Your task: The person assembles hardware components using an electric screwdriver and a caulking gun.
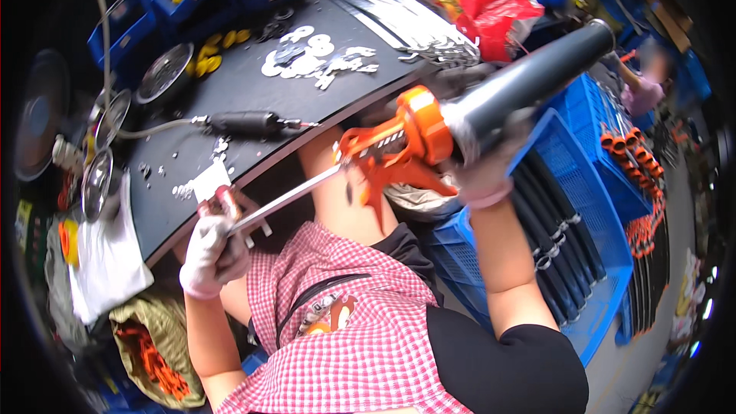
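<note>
1. We've got a caulking gun [422, 130] in both hands, held slantwise over our lap at the front edge of the bench [230, 90], orange handle and trigger pointing down toward us.
2. Our left hand [215, 254], in a whitish glove, has its fingers curled in around the lower end of the thin metal rod [291, 197], pretty much closed on it.
3. Our right hand [491, 172], gloved too, is cupped under the dark barrel [540, 80] just beyond the orange collar, fingers partly wrapped round it. It's blurry, so we can't tell how tight that grip is.
4. The barrel tilts up to the right, above a blue crate [589, 199] with a row of similar dark tubes [556, 234] inside.
5. On the bench we've got a corded power driver [245, 124] lying near the edge, white discs [299, 54] scattered behind it, and a bunch of long metal strips [414, 19] beside a red and yellow bag [491, 4].
6. Down by our left forearm there's an open sack [123, 313] of orange parts [157, 360].
7. Someone in a pink top [644, 98] is off at the far right.
</note>
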A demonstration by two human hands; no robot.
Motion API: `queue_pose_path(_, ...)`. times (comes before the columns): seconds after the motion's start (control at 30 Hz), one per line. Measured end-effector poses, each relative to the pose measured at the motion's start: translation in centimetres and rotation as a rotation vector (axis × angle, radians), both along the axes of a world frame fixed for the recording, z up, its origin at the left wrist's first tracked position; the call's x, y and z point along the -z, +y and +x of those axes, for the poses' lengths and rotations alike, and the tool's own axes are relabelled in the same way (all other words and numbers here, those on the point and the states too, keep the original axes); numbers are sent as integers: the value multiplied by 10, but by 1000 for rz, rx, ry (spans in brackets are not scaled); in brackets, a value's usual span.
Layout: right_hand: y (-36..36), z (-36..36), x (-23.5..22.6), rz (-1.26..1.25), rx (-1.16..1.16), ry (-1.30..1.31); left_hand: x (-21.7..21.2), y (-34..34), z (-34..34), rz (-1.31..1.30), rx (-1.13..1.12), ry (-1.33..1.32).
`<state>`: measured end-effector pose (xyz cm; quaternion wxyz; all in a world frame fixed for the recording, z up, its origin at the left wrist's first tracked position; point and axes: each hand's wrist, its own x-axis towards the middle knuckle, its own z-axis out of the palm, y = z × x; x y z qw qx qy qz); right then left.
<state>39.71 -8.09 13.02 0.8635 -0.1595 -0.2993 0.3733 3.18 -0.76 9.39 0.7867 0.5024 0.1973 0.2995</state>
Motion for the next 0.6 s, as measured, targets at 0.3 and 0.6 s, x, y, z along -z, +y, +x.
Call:
queue_pose_path(0.3,31,-126,59,-114,-494,-39,-54,-26,98,1533,-599,827)
queue_pose_path(0.6,48,-83,85,-58,-323,-604,-6,-7,102,1139,-302,656)
